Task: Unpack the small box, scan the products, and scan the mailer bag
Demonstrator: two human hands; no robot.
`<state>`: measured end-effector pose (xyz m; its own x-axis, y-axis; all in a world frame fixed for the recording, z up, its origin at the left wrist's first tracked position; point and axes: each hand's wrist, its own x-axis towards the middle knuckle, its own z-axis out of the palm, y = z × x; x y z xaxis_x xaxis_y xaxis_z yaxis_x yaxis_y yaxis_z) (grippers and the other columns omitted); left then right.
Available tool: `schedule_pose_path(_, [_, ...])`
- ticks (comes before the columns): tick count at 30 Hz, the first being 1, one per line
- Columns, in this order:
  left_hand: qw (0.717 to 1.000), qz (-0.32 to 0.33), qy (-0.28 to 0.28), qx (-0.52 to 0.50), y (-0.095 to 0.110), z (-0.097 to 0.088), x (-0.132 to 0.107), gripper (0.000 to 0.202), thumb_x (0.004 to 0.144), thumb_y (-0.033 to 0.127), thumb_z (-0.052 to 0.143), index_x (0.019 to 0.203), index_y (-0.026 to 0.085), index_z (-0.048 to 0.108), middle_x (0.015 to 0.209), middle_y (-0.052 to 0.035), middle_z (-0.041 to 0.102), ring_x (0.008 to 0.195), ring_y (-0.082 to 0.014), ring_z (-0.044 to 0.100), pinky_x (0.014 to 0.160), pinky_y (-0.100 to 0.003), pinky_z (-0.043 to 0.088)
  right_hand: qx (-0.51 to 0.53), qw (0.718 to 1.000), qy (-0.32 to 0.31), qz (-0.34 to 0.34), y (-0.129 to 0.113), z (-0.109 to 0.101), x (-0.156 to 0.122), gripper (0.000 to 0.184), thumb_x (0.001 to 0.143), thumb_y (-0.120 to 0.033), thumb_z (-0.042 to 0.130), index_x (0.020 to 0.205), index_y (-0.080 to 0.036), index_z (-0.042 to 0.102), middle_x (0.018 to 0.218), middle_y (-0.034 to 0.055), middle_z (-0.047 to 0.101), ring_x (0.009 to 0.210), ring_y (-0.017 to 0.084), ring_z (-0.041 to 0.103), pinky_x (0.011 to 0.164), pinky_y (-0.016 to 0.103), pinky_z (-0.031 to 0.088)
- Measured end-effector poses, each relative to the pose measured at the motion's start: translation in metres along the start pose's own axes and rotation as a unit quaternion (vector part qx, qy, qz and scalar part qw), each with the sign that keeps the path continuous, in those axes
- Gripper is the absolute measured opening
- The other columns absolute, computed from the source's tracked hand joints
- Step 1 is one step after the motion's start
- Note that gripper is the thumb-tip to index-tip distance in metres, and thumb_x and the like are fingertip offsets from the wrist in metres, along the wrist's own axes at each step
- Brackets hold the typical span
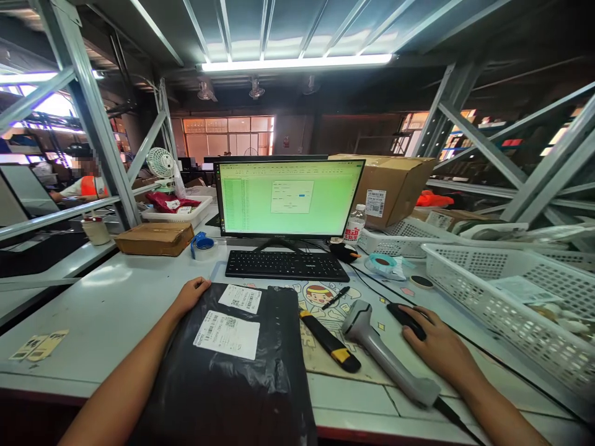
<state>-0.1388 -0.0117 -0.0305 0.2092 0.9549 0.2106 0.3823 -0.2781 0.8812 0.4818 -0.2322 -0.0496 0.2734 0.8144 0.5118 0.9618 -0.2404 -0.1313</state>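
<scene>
A black plastic mailing bag (242, 390) with two white printed labels lies in front of me, partly over the table's front edge. My left hand (191, 296) grips its far left corner, fingers closed. On the right, my right hand (434, 339) is curved over a black computer mouse (408, 321). Between the bag and that hand lie a grey barcode scanner (390, 356) and a black-and-yellow utility knife (330, 341). A black pen (335, 297) rests beyond the knife. Behind them are a black keyboard (286, 265) and a lit monitor (290, 198) showing a spreadsheet and a dialog box.
White plastic baskets (493, 279) line the right side, near a large carton (395, 186) and a bottle (355, 224). To the left are a flat brown box (154, 239) and a blue tape dispenser (202, 246). Another person (86, 179) sits far left, beyond metal framing.
</scene>
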Motion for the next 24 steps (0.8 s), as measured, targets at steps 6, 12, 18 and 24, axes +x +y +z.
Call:
schedule_pose_path(6, [1.0,-0.006,-0.008,0.001,-0.0029,-0.0001,0.0012,0.054,0.078,0.073,0.058,0.07,0.02,0.06,0.068,-0.0005,0.058,0.071,-0.0204,0.054,0.068,-0.031,0.04,0.001,0.999,-0.039,0.017,-0.009,-0.0097,-0.0014,0.063,0.093,-0.056,0.036,0.139,-0.024,0.064,0.142,0.014,0.058,0.111,0.032,0.068,0.09,0.046,0.059])
schedule_pose_path(12, [1.0,-0.002,0.008,-0.009,-0.0033,0.0023,0.0011,0.051,0.076,0.071,0.058,0.07,0.02,0.059,0.068,0.0,0.057,0.071,-0.0197,0.053,0.068,-0.031,0.039,0.032,0.999,-0.032,0.001,-0.0034,-0.0041,0.0036,0.068,0.09,-0.064,0.034,0.135,-0.024,0.067,0.138,0.014,0.062,0.104,0.034,0.071,0.088,0.05,0.061])
schedule_pose_path(18, [1.0,0.005,0.015,-0.008,-0.0023,0.0034,0.0017,0.05,0.076,0.069,0.058,0.068,0.019,0.06,0.067,0.0003,0.057,0.07,-0.019,0.053,0.069,-0.031,0.038,0.057,0.998,-0.024,-0.003,-0.0033,-0.0049,0.008,0.076,0.087,-0.071,0.031,0.132,-0.023,0.069,0.132,0.0167,0.065,0.099,0.037,0.073,0.086,0.055,0.062])
schedule_pose_path(24, [1.0,0.004,0.012,-0.011,-0.002,0.0034,0.0013,0.05,0.076,0.07,0.058,0.069,0.02,0.059,0.068,-0.0004,0.057,0.071,-0.0199,0.053,0.066,-0.031,0.039,0.061,0.998,-0.027,0.009,-0.0037,-0.0023,0.0078,0.075,0.086,-0.072,0.032,0.133,-0.025,0.068,0.134,0.0169,0.063,0.107,0.039,0.071,0.093,0.057,0.061])
